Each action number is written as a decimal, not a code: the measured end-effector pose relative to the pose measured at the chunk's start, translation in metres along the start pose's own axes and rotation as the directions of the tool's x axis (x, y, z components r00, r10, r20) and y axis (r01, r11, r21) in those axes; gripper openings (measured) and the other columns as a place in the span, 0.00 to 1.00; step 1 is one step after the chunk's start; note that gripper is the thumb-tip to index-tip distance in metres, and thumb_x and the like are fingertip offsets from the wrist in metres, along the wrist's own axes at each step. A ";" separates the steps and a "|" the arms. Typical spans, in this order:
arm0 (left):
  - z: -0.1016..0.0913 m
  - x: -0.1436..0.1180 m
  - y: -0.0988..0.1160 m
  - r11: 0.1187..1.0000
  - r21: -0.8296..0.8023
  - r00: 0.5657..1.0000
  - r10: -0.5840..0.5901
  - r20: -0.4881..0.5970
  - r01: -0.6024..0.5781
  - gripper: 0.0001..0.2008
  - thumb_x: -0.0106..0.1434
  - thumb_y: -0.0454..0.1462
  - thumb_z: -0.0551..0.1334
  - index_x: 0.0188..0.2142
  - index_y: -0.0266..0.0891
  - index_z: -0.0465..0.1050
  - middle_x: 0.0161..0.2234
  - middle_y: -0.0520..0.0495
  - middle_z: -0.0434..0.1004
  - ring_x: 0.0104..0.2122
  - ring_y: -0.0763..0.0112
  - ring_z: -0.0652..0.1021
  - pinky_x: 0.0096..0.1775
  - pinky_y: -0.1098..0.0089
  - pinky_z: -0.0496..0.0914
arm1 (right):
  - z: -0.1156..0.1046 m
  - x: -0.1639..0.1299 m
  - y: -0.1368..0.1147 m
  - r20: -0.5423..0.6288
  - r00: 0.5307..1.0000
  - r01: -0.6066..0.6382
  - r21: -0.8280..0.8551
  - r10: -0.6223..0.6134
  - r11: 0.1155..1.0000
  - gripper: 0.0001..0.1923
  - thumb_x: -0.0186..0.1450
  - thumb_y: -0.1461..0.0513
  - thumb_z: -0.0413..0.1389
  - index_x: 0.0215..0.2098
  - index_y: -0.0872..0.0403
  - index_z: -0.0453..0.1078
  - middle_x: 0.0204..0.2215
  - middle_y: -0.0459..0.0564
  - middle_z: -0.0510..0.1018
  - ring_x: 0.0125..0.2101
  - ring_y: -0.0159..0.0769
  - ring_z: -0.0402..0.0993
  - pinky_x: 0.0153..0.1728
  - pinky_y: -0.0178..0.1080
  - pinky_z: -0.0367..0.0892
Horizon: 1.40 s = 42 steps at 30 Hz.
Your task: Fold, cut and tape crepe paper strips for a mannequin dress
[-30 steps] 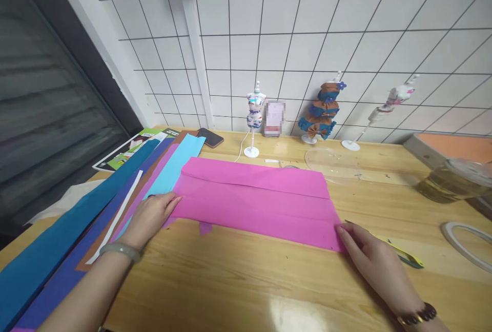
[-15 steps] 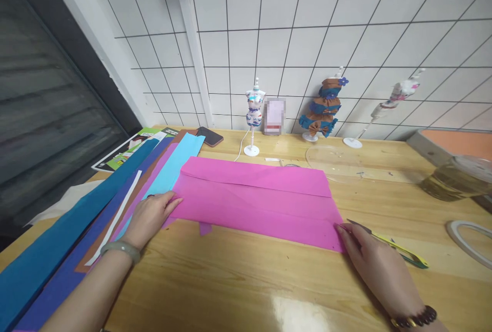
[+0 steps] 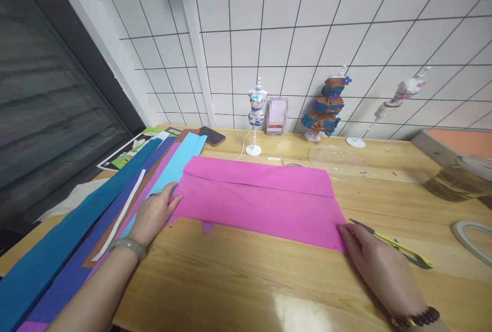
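Pink paper folded flat, mid-table | left hand fingers flat, pressing its left end | right hand fingertips pinning near-right corner | scissors just right of paper

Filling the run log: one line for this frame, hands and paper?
left hand: flat on pink paper left end | right hand: fingertips at its right corner | scissors: beside right hand

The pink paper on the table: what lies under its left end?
The pink paper overlaps a light blue sheet there, with the left hand pressing its edge. Anything further beneath is covered.
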<state>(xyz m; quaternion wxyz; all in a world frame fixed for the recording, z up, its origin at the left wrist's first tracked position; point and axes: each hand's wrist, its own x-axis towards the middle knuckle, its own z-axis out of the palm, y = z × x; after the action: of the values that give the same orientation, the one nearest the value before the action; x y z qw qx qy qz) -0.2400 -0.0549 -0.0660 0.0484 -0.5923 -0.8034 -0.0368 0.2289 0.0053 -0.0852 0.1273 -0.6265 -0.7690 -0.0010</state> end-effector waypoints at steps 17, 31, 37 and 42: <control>-0.002 -0.001 0.003 0.994 0.104 1.000 0.023 0.015 -0.025 0.24 0.65 0.47 0.45 0.57 0.40 0.58 0.33 0.42 0.78 0.35 0.57 0.78 0.35 0.66 0.66 | -0.002 0.002 -0.004 0.019 0.999 -0.034 -0.006 0.034 0.999 0.19 0.66 0.52 0.40 0.33 0.50 0.69 0.26 0.49 0.79 0.25 0.41 0.76 0.23 0.38 0.64; -0.008 -0.003 0.010 0.997 0.071 0.999 0.037 -0.013 -0.036 0.22 0.65 0.45 0.47 0.54 0.41 0.62 0.36 0.42 0.78 0.36 0.59 0.78 0.37 0.67 0.68 | 0.001 0.004 -0.003 0.008 0.994 -0.113 0.029 0.113 0.993 0.24 0.66 0.52 0.39 0.51 0.58 0.61 0.21 0.50 0.78 0.23 0.43 0.76 0.21 0.38 0.62; -0.007 -0.003 0.009 0.993 0.107 0.999 0.044 0.000 -0.043 0.22 0.65 0.45 0.46 0.55 0.40 0.61 0.37 0.40 0.78 0.37 0.57 0.77 0.38 0.65 0.67 | 0.001 0.002 -0.004 -0.022 0.995 -0.101 -0.024 0.100 0.995 0.24 0.66 0.54 0.37 0.53 0.59 0.59 0.21 0.51 0.78 0.23 0.42 0.75 0.20 0.37 0.62; -0.006 -0.002 0.010 0.972 0.226 0.997 0.065 0.029 -0.070 0.23 0.66 0.45 0.43 0.55 0.38 0.61 0.35 0.38 0.77 0.35 0.55 0.77 0.37 0.63 0.67 | 0.004 0.000 -0.004 -0.045 0.998 -0.047 -0.111 0.042 0.993 0.21 0.67 0.54 0.37 0.50 0.56 0.61 0.24 0.51 0.78 0.25 0.41 0.76 0.21 0.37 0.62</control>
<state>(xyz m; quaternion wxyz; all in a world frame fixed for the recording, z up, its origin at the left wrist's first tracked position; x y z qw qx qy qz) -0.2295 -0.0551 -0.0602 0.1085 -0.6102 -0.7822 0.0630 0.2245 0.0053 -0.0880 0.1085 -0.6493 -0.7508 -0.0546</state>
